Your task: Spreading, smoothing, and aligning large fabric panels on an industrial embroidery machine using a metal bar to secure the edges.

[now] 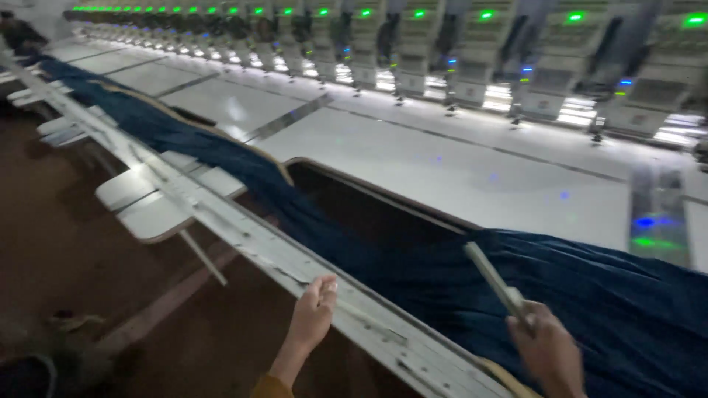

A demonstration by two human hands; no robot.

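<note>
Presently the right hand (547,346) is closed around a pale flat stick (493,278), above the blue cloth (605,295). Its long axis runs from the fist toward 11 o'clock. Left hand (313,306) is loosely curled, holding nothing, just beside the frame rail (243,236).
</note>
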